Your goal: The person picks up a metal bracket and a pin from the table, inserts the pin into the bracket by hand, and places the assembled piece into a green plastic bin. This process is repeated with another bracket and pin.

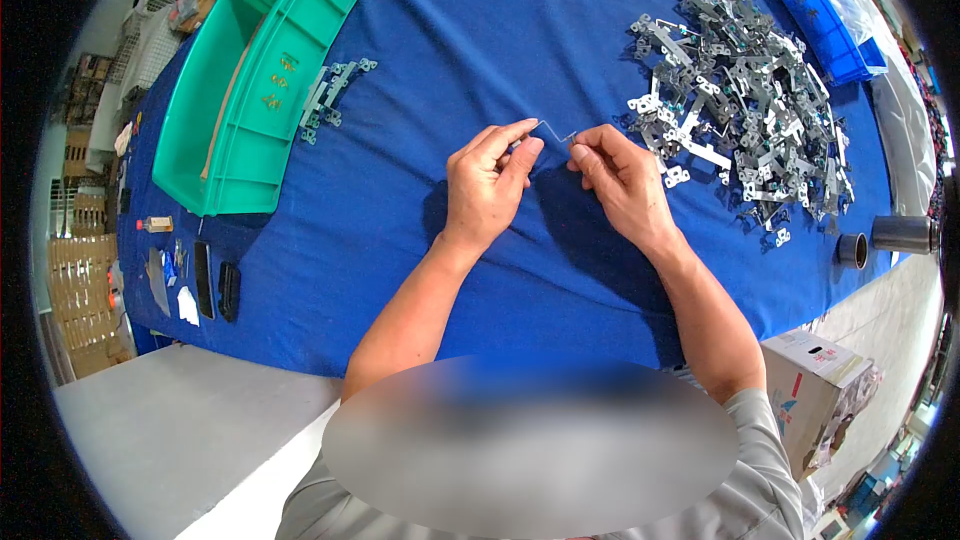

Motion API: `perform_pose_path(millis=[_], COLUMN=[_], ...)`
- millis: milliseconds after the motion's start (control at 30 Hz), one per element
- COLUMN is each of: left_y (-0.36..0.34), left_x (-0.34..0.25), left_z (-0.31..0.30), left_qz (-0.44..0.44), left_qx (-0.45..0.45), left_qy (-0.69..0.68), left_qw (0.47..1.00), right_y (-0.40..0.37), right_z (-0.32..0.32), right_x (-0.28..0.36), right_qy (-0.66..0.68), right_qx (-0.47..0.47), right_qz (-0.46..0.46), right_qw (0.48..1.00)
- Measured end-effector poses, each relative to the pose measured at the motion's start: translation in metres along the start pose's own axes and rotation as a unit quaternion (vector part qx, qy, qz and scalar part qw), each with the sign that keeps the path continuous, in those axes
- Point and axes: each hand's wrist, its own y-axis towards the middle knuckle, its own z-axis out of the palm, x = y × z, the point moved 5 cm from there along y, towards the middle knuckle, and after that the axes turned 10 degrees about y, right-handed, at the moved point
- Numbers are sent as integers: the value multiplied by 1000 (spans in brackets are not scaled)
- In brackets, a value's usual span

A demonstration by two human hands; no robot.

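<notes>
A small bent metal bracket (556, 134), seen nearly edge-on, spans the gap between my two hands above the blue cloth. My left hand (486, 183) pinches its left end between thumb and fingers. At the other end, the thumb and fingertips of my right hand (628, 188) close on it. To the right of my right hand lies a large heap of similar metal brackets (745, 100). A few more brackets (330, 98) lie in a small row beside the green bin, to the left of my left hand.
The green plastic bin (225, 165) stands at left on the blue cloth (450, 40). At far right are a blue tray (810, 15) and two metal cylinders, one (852, 251) nearer. A phone (204, 278) and small items lie at front left. A cardboard box (815, 380) stands below the table.
</notes>
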Motion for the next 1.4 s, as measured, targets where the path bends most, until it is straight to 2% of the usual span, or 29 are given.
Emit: perform_pose_path(millis=[100,200,267,367,467,667,767,900,1000,1200,1400], left_y=[0,2,1,1,1,0,0,1,0,0,0], left_x=[-2,-8,-8,-10,-8,-12,-13,-13,-4,2,-1], left_z=[-2,-3,-3,-3,-2,-1,0,2,-1,0,0], left_qz=[-11,97,76,73,64,95,108,147,0,-2,0], left_qx=[8,-36,-26,-24,-21,-6,5,-7,-8,-18,-6], left_qy=[12,49,46,54,58,60,60,68,26,-7,0], left_qw=[1000,993,996,996,996,994,992,987,1000,1000,1000], right_y=[1,2,3,2,2,3,2,4,4,0,1], right_z=[-1,-5,-6,-5,-4,-6,-7,-15,-13,-1,-1], right_x=[1,1,-1,-3,-7,-4,5,2,-1,2,0], right_qy=[-25,-75,-91,-44,-9,-49,-83,0,87,23,10], right_qx=[0,-2,-2,-11,-33,-5,-30,-90,-73,7,2], right_qz=[-9,-26,-26,28,-26,1,-83,-80,28,28,24], right_qw=[1000,997,996,999,999,999,993,993,993,999,1000])
